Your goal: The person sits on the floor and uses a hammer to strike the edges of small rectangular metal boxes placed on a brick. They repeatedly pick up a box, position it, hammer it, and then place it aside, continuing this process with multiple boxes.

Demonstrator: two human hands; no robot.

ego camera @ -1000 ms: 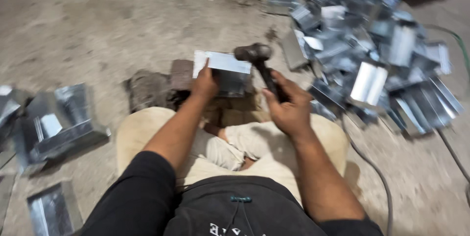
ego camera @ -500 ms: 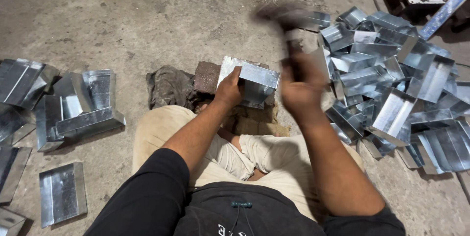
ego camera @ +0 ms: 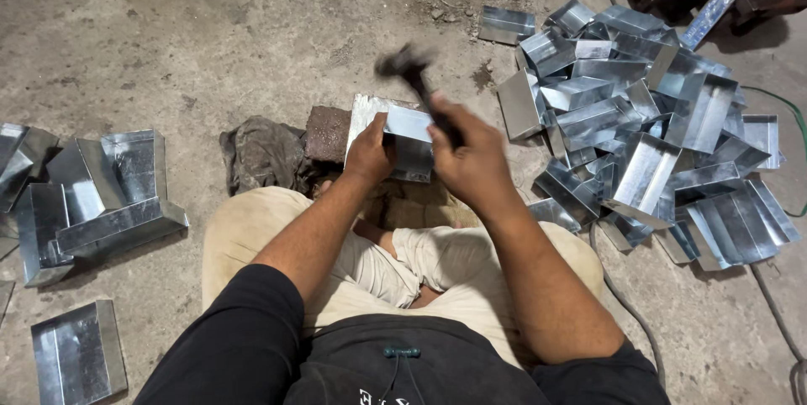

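Note:
I sit cross-legged on a concrete floor. My left hand (ego camera: pixel 371 149) presses on a folded sheet-metal piece (ego camera: pixel 402 128) that rests on a block in front of my knees. My right hand (ego camera: pixel 473 157) is closed around the handle of a dark hammer (ego camera: pixel 409 69). The hammer head is blurred and raised just above the far edge of the metal piece.
A large heap of shiny folded metal pieces (ego camera: pixel 639 128) lies to the right. A smaller group of similar pieces (ego camera: pixel 92 195) lies to the left, one more (ego camera: pixel 77 355) at lower left. A rag (ego camera: pixel 262 153) and a brick (ego camera: pixel 328 132) sit beside the workpiece. Cables (ego camera: pixel 782 321) run along the right.
The hammer rested low on the metal piece, rose high to the right half a second ago, and now swings down toward it. My left hand keeps hold of the piece.

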